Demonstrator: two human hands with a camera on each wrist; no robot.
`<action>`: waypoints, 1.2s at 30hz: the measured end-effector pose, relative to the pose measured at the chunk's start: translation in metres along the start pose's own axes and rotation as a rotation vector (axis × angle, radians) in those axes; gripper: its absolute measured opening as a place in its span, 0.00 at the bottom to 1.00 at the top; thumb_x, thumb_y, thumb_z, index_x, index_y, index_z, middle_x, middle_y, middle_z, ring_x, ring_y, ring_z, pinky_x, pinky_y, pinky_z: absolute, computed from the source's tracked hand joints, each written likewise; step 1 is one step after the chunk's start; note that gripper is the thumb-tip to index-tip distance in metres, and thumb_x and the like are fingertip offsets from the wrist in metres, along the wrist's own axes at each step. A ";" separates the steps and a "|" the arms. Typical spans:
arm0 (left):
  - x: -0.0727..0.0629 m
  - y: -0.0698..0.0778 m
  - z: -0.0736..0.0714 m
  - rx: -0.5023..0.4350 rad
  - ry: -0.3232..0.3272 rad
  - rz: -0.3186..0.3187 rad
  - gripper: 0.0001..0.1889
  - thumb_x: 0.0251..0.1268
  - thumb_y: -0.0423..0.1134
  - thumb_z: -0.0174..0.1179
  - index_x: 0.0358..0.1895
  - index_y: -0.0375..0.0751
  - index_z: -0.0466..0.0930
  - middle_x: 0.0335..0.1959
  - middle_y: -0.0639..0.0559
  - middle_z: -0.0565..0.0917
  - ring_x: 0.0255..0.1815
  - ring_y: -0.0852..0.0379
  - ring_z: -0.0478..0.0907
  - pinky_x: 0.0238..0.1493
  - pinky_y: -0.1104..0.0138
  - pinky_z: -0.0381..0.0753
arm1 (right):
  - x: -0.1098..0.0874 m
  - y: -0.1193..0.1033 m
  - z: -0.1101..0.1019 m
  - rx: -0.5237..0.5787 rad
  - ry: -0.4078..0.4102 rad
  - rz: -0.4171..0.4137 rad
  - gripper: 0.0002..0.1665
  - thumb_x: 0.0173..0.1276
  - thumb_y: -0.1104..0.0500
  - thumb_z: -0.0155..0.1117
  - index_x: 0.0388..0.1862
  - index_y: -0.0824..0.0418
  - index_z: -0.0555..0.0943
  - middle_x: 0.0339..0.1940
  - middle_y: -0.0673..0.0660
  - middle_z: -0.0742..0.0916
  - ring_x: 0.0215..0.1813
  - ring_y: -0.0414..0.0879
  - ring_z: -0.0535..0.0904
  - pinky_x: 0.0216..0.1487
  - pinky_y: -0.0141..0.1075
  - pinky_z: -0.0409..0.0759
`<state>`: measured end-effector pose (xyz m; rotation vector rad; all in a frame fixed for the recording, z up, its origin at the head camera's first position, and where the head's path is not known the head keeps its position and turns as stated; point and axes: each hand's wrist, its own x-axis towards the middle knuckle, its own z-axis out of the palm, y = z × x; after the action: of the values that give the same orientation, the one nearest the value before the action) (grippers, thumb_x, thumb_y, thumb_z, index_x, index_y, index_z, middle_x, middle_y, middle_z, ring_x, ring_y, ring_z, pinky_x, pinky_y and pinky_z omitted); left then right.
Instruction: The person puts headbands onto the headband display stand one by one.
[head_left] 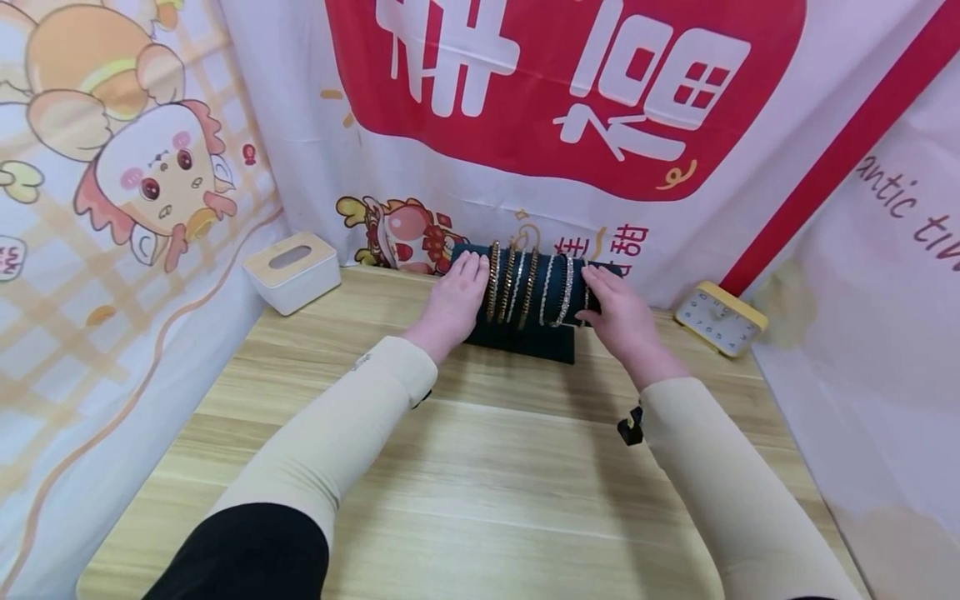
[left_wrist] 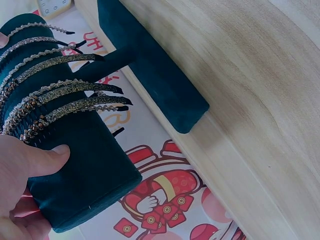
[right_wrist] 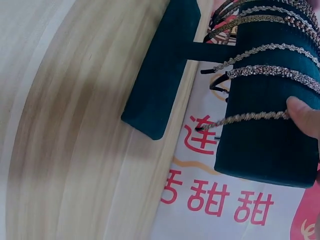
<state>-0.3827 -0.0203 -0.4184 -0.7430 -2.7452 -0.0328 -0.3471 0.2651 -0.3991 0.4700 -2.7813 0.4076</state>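
Note:
A dark green velvet headband stand (head_left: 558, 354), with a padded crossbar (left_wrist: 97, 172) on a short post and a flat base (right_wrist: 160, 80), stands at the table's back edge. Several glittery headbands (head_left: 532, 287) in bronze and silver sit side by side over the crossbar. My left hand (head_left: 453, 300) grips the bar's left end, its thumb (left_wrist: 47, 161) lying across the velvet. At the other end my right hand (head_left: 622, 321) holds the bar. Its thumb (right_wrist: 302, 117) touches the outermost silver headband (right_wrist: 250, 118). The right fingers are mostly hidden in the right wrist view.
A white tissue box (head_left: 292, 275) with a wooden lid stands at the back left. To the back right is a yellow-framed clock (head_left: 720, 321). Printed cloth (head_left: 420, 158) hangs behind and on both sides of the wooden table (head_left: 487, 483).

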 end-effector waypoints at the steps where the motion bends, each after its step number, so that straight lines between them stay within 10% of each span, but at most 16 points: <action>1: 0.000 0.000 0.000 -0.001 -0.003 -0.001 0.33 0.66 0.28 0.56 0.74 0.30 0.57 0.72 0.34 0.62 0.75 0.41 0.55 0.73 0.58 0.57 | 0.001 0.000 0.001 0.009 -0.003 0.008 0.44 0.62 0.58 0.74 0.76 0.59 0.66 0.75 0.58 0.69 0.76 0.53 0.59 0.72 0.50 0.60; 36: 0.016 0.007 -0.006 0.030 -0.008 0.060 0.28 0.69 0.25 0.52 0.72 0.30 0.61 0.70 0.34 0.64 0.73 0.40 0.58 0.69 0.58 0.64 | -0.001 0.014 0.003 0.045 0.031 0.079 0.47 0.60 0.57 0.76 0.76 0.55 0.66 0.74 0.61 0.70 0.74 0.54 0.62 0.70 0.53 0.63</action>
<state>-0.3903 -0.0069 -0.4087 -0.8192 -2.7226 0.0236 -0.3520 0.2773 -0.4055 0.3611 -2.7721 0.4919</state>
